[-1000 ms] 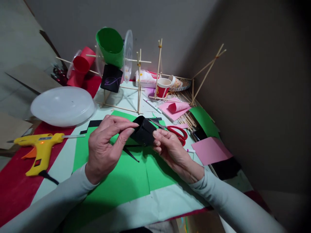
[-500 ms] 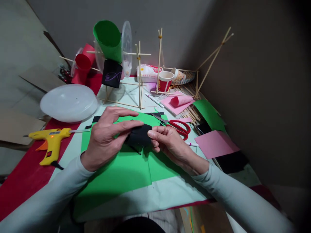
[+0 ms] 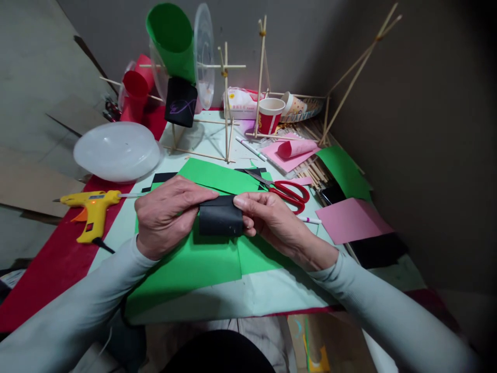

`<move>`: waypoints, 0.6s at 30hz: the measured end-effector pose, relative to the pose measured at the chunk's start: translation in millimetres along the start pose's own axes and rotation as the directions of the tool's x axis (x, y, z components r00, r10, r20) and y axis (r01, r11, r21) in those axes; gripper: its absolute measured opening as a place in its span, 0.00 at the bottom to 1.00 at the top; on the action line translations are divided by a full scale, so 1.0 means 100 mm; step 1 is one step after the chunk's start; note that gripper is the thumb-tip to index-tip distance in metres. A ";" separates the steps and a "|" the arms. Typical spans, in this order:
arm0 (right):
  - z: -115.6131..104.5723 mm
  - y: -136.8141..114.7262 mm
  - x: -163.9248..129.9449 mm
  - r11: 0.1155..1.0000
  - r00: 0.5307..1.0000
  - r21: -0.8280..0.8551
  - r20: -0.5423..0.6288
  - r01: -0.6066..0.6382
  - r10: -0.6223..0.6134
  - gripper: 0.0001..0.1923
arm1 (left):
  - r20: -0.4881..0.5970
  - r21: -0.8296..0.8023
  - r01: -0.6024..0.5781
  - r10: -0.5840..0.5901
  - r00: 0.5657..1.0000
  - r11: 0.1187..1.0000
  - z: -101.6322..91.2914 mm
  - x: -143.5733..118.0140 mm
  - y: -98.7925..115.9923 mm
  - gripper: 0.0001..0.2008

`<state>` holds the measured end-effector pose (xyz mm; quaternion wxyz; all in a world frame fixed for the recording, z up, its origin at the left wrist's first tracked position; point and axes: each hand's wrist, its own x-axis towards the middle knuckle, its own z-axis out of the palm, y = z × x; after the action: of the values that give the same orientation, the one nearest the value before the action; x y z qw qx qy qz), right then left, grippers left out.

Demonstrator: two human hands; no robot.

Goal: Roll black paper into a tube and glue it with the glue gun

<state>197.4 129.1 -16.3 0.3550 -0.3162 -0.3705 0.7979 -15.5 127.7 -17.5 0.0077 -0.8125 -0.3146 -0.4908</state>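
Black paper roll (image 3: pixel 220 217), matte and curled into a short tube, sits dead centre over the green paper sheets (image 3: pixel 202 259) on the table (image 3: pixel 256 298). Left hand (image 3: pixel 166 215) at its 9 o'clock, thumb and fingers pinched onto that end; right hand (image 3: pixel 272 223) at 3 o'clock, fingertips pressed on the other end, so each grip is clamped on the roll. Whether the tube rests on the green sheet or is lifted just off it, I cannot tell

At 1 o'clock from the roll lie red-handled scissors (image 3: pixel 289 191), blades pointing left. Over at 9 o'clock, a yellow glue gun (image 3: pixel 91 207) lies on the red strip, nozzle toward the hands. At 10 o'clock a smooth, translucent plastic dome (image 3: pixel 116 150). Straight up at 12 o'clock stands a frame of thin wooden sticks (image 3: pixel 227 103) carrying a green paper cone (image 3: pixel 171 39) and a clear disc (image 3: pixel 204 54). A flat pink paper sheet (image 3: pixel 351 220) lies at 3 o'clock
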 end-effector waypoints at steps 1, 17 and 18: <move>0.00 0.00 0.00 1.000 1.000 0.007 0.011 0.007 -0.008 0.20 | 0.000 0.003 -0.016 0.016 1.000 1.000 0.00 0.00 0.00 0.15; -0.08 -0.10 -0.03 0.959 0.968 -0.135 0.005 0.251 -0.252 0.11 | 0.233 0.305 -0.292 0.226 0.946 0.906 -0.51 -0.02 0.08 0.35; -0.06 -0.11 -0.06 0.948 0.961 -0.164 0.016 0.273 -0.275 0.10 | 0.220 0.325 -0.280 0.216 0.951 0.903 -0.52 -0.02 0.10 0.34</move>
<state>208.6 132.0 -8.5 0.4365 -0.2928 -0.4739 0.7065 -52.2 102.0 10.5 0.1875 -0.8720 -0.2905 -0.3464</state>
